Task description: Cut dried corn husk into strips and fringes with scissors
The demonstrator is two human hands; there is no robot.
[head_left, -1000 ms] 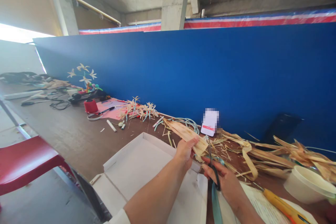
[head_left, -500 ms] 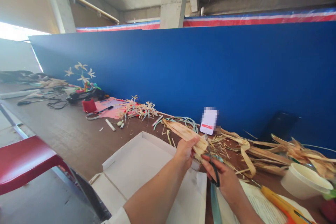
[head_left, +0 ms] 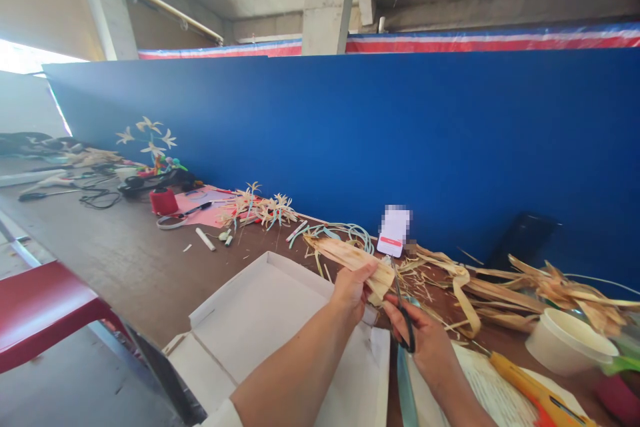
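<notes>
A broad piece of dried corn husk [head_left: 345, 254] is pinched in my left hand [head_left: 352, 290], its long pointed end reaching away to the upper left. My right hand [head_left: 419, 331] grips a pair of scissors [head_left: 409, 327] with black handles. The metal blades point up and lie beside the near end of the husk; whether they touch it, I cannot tell. My right fingertips are close to the husk's lower edge. Below my left arm lies an open white cardboard box [head_left: 280, 313], partly covered by that arm.
Husk strips [head_left: 505, 293] and scraps lie to the right, near a white paper tub [head_left: 571, 341] and a yellow hot glue gun [head_left: 525, 383]. A phone [head_left: 393, 243] leans at the blue partition [head_left: 450, 140]. Husk flowers [head_left: 275, 210] and red thread [head_left: 163, 201] sit left.
The whole view has shifted slightly, so things appear a little further left. Both hands keep their holds on the husk and scissors, with hardly any movement between them.
</notes>
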